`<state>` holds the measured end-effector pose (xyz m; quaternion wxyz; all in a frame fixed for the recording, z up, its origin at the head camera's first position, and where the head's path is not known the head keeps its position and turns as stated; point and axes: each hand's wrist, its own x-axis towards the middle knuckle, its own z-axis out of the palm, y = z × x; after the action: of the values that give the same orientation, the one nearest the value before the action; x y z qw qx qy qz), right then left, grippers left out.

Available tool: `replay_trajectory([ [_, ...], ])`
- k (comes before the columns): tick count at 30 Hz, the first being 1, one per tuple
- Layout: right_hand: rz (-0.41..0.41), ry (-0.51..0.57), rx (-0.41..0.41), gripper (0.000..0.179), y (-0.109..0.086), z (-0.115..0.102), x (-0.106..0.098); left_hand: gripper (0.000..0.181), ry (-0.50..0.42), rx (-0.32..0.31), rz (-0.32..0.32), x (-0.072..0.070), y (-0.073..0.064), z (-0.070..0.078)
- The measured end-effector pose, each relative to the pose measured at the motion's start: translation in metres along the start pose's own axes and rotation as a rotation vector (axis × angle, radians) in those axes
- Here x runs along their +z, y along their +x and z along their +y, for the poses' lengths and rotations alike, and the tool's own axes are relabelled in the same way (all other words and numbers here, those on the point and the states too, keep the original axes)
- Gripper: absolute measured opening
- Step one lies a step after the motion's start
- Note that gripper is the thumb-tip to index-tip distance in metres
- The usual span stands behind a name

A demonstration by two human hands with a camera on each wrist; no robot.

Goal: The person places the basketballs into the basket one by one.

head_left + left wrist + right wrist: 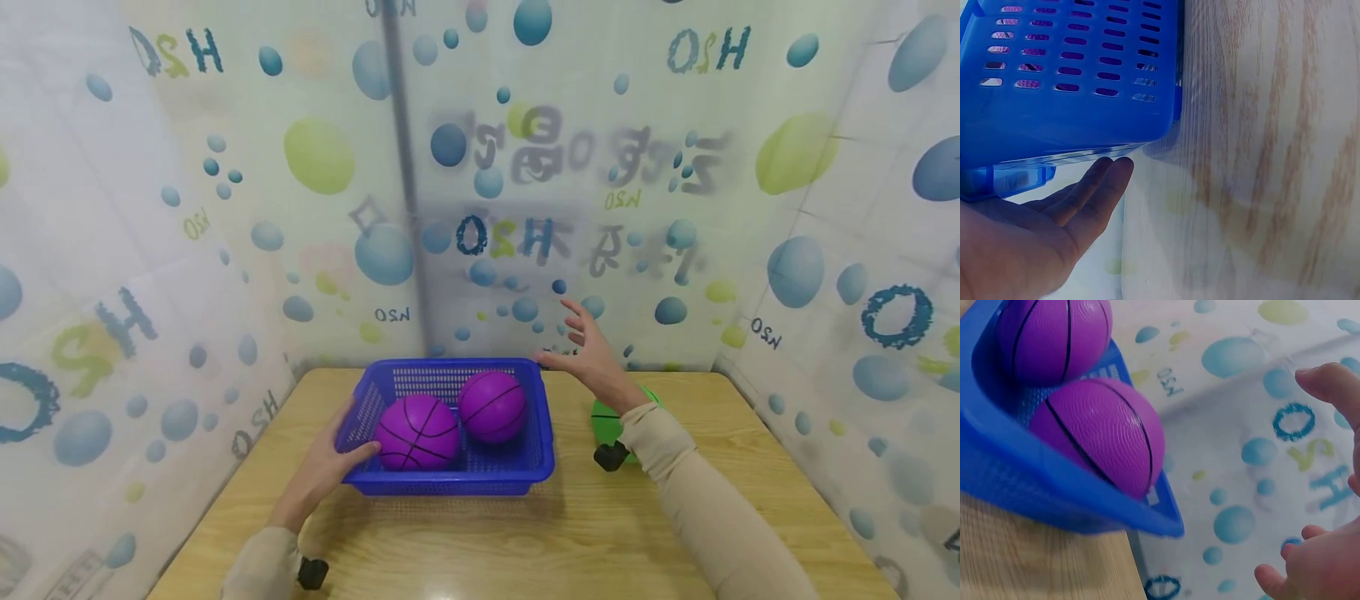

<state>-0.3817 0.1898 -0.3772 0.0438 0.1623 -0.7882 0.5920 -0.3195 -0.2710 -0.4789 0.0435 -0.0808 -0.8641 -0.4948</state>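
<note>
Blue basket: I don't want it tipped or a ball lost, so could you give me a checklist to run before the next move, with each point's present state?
1. Blue basket upright: ok.
2. Larger-looking purple ball and other purple ball inside it: ok, side by side.
3. Left hand holding the basket: ok, at its left side, thumb over the rim.
4. Right hand holding the basket: not ok, it is raised with nothing in its grasp.
5. Green ball fully in sight: not ok, the right sleeve hides part of it.
6. Sleeve clear of the green ball: cannot tell, they overlap in the head view.
</note>
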Motion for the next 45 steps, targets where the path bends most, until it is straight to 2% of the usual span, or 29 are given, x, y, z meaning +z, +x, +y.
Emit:
replay_trajectory([
  [3, 0.019, -0.001, 0.018, 0.098, -0.005, 0.004, -0.014, 0.101, -0.001, 0.005, -0.001, 0.000, 0.001, 0.000],
  [11, 0.090, -0.101, 0.026, 0.098, -0.023, 0.013, -0.058, 0.101, 0.008, -0.011, -0.001, 0.000, 0.001, 0.000],
  [21, 0.130, -0.093, 0.061, 0.098, -0.051, 0.027, -0.099, 0.102, 0.006, -0.009, -0.011, -0.002, -0.002, 0.002],
  [30, 0.137, -0.113, 0.113, 0.100, -0.069, 0.050, -0.111, 0.103, 0.020, -0.023, -0.013, 0.000, 0.000, 0.003],
  [37, 0.142, -0.163, 0.124, 0.097, -0.080, 0.068, -0.109, 0.103, 0.017, -0.031, -0.011, -0.002, -0.001, 0.004],
  [45, 0.118, -0.113, 0.169, 0.100, -0.095, 0.087, -0.103, 0.103, 0.015, -0.029, -0.015, 0.000, -0.001, 0.001],
])
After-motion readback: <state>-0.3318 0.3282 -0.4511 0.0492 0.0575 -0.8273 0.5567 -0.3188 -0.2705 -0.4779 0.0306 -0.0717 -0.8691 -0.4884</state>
